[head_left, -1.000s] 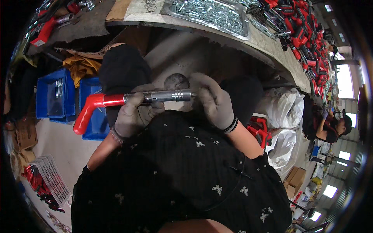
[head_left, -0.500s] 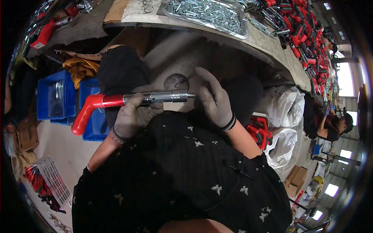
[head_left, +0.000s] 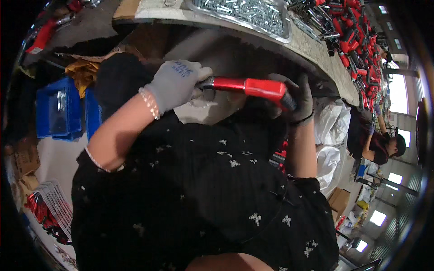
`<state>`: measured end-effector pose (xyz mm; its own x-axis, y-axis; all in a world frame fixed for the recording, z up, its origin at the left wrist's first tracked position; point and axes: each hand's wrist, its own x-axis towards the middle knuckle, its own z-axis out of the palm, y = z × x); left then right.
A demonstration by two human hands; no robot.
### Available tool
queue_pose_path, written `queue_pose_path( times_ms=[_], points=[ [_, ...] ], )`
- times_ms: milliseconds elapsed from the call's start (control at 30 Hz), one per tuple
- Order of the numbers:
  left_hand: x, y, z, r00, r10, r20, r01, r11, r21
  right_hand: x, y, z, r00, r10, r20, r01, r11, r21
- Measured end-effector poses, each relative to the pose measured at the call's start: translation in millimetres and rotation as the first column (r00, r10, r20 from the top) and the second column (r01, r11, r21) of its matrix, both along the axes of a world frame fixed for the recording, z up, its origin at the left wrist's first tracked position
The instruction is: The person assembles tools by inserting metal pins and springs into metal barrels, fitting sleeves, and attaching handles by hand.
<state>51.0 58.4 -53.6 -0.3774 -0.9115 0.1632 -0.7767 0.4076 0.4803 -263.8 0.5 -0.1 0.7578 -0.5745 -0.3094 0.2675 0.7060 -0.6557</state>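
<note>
Below the workbench (head_left: 312,49), with its tray of screws (head_left: 244,11), the person held a red tool (head_left: 251,86) level. Gloved left hand (head_left: 174,83) closed around the tool's metal end; right hand (head_left: 300,101) gripped its red end.

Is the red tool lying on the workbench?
No, both gloved hands, left hand and right hand, hold the red tool below the workbench edge.

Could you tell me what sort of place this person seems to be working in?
It looks like a factory assembly hall or workshop. A long workbench carries a tray of silvery metal parts and heaps of red-handled tools, blue parts bins stand beside the seat, and another worker sits further along.
</note>
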Motion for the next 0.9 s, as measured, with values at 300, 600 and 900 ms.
queue_pose_path(
  times_ms=[300,600,900],
  points=[
    [-10,-29,-62,0.995,-0.097,0.035,0.069,0.880,0.470,35,6,-28,0.533,-0.236,-0.813,-0.508,0.679,-0.530],
    [29,-53,-79,0.884,0.417,-0.213,-0.313,0.865,0.393,19,-54,-105,0.413,-0.262,-0.872,-0.310,0.860,-0.405],
    [31,-50,-78,0.892,0.406,-0.198,-0.302,0.863,0.406,7,-81,-141,0.328,-0.217,-0.919,-0.636,0.668,-0.385]
  ],
)
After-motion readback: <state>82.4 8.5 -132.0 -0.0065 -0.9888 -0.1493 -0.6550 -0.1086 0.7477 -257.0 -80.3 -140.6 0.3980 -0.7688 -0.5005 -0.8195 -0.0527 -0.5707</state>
